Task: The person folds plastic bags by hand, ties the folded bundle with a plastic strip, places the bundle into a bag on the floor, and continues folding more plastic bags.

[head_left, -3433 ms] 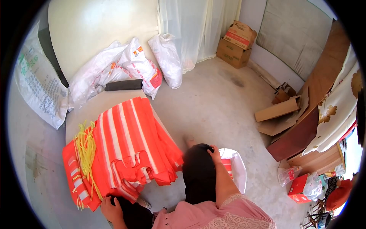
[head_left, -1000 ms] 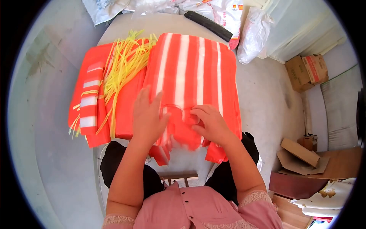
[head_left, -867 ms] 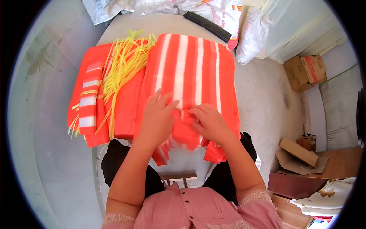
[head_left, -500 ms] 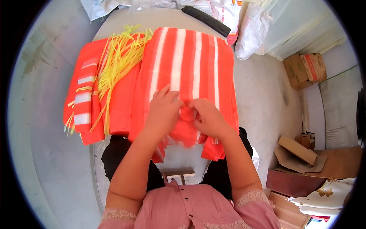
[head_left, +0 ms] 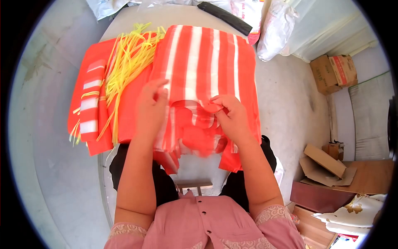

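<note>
Where the stack of red-and-white striped plastic bags lies on the table, its near edge is loosely bunched. Right hand: thumb and fingers pinched on a red fold there. Left hand: blurred, fingers parted, over the left side; contact cannot be told. Yellow strips lie left of the stack, beside a striped roll. Black roll: beyond the stack.

Bare left hand blurred, raised, fingers loosely curled; bare right hand pinching, thumb to fingertips. Both bare forearms reach forward, elbows bent, apart.
</note>
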The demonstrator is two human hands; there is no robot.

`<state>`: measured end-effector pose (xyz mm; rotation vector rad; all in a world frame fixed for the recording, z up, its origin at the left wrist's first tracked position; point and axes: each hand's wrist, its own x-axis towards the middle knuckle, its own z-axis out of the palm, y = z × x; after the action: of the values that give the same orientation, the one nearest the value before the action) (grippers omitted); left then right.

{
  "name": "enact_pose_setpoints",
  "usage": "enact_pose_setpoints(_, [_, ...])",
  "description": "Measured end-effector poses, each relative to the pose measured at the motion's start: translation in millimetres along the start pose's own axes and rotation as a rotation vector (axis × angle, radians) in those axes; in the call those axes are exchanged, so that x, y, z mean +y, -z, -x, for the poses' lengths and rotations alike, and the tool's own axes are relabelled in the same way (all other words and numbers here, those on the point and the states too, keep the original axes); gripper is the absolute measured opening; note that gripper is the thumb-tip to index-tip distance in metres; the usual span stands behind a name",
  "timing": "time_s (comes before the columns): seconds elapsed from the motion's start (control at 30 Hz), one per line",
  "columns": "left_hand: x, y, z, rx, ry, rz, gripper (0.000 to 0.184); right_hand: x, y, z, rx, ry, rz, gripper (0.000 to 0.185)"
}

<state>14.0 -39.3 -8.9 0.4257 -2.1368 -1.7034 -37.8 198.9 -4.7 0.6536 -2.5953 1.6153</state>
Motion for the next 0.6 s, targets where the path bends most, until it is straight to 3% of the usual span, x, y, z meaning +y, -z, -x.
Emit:
enact_pose_setpoints(0.07, [-19, 15, -9, 0.093, 0.002, 0.054, 0.034, -3, 0, -1, 0.004, -0.053, -0.026, 0.016])
enact_pose_setpoints(0.17, [-8, 26, -6, 0.033, 0.198, 0.332, 0.042, -4, -3, -3, 0.05, -0.197, -0.172, 0.013])
enact_pose_setpoints(0.23, [-20, 26, -6, 0.007, 0.229, 0.338, 0.043, -19, -1, -5, 0.042, -0.349, -0.288, 0.012])
enact_pose_setpoints(0.47, [5, 19, -5, 0.028, 0.242, 0.496, 0.049, -18, 0, -4, 0.058, -0.32, -0.372, 0.018])
enact_pose_setpoints(0.6, [-25, 9, -15, 0.088, 0.151, 0.283, 0.052, -9, -2, -3, 0.087, -0.314, -0.423, 0.018])
